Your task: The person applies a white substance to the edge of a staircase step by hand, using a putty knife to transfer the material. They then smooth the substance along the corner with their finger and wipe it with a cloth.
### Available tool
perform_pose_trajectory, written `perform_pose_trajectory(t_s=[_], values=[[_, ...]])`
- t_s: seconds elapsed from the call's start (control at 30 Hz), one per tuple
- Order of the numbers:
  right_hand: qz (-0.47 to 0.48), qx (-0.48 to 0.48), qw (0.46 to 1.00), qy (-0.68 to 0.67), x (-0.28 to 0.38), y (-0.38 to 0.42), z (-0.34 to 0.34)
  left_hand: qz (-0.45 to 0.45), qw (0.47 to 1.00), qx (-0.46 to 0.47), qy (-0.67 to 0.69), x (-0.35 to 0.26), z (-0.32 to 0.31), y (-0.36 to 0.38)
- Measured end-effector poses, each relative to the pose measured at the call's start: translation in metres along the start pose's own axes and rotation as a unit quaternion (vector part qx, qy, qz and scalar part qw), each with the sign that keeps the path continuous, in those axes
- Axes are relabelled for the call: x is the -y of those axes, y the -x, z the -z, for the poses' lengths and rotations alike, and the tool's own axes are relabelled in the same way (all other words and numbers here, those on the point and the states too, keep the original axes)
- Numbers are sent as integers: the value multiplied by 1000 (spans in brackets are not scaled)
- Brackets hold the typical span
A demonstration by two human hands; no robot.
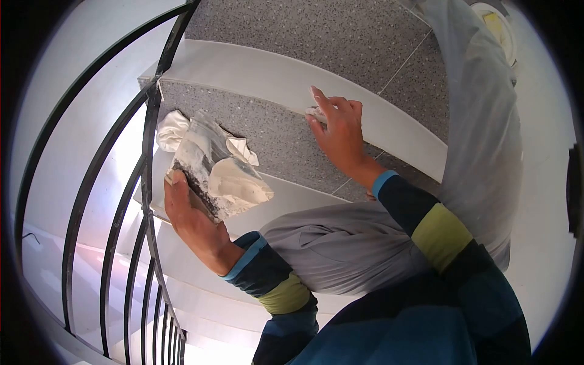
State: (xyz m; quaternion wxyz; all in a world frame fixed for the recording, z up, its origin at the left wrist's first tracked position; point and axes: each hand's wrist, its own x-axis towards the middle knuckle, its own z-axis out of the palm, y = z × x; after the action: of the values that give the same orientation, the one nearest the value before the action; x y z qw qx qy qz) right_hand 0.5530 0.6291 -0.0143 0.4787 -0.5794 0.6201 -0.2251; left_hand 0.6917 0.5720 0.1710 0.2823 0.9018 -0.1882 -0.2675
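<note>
My left hand (196, 216) grips the near left edge of a flat plate smeared with white putty (240, 182), thumb on top. The plate looks partly see-through or shiny, with dark, crusted patches near my thumb and a thick smooth mound at its right. My right hand (340, 128) is beside the white stair riser (274, 64), at its lower edge where it meets the speckled grey tread. Its index finger stretches out, the thumb sits lower, and the fingertips are coated white. A crumpled white bag or cloth (173, 129) lies on the tread behind the plate.
A black metal railing (109, 158) runs along the left side, close to my left hand. Another speckled tread (304, 27) lies above the riser. At the top right stands a round white container (496, 30) with something yellow inside. My grey-trousered leg (340, 243) is bent on the stairs.
</note>
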Motion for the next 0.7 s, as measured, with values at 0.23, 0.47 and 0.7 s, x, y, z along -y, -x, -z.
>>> perform_pose_trajectory(t_s=[0.23,0.47,0.7], values=[[-17,24,1000,5,4,-1,2,25,999,6,31,-2,2,-2],[-42,6,999,8,2,-6,6,20,1000,-13,7,-3,0,-1],[-75,-15,996,-39,-16,-16,6,-21,999,-24,-27,4,8,-3]])
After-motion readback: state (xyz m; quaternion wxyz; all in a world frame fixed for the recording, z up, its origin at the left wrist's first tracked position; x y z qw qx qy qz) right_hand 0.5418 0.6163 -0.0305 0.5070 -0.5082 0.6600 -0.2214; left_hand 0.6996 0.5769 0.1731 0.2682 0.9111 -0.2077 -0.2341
